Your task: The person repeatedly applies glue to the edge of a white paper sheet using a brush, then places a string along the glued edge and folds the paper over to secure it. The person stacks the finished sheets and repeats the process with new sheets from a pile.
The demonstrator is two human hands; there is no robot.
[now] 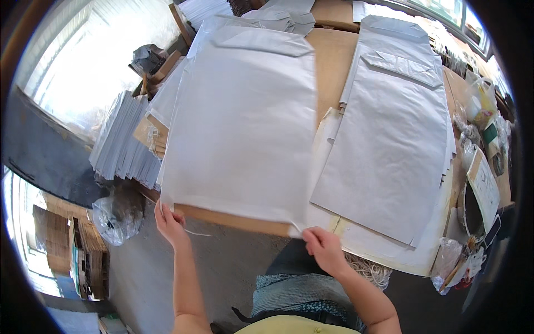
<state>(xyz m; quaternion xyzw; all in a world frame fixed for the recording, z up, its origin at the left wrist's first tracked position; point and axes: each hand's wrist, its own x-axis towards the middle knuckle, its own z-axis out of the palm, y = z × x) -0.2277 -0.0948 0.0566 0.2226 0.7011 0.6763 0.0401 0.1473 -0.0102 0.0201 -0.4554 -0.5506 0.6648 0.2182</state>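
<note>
A large white paper bag [245, 128] lies over others on the table's left part, its folded end pointing away from me. My left hand [171, 221] is closed on its near left corner, and a loose white cord [197, 234] trails beside the fingers. At the near right corner my right hand [324, 249] is pinched closed; a short white cord end [295, 226] shows beside it. Whether those fingers hold the paper, the cord or both is hard to make out. To the right lies a stack of similar white bags [384, 150] with folded ends.
Folded white sheets [125, 139] stand packed at the left, above a clear plastic bag [118, 217]. Bundled cord [370, 271] hangs under the table's near edge. Plastic bags [481, 103] and an open container [479, 192] crowd the right side. Cardboard stacks [89, 256] stand lower left.
</note>
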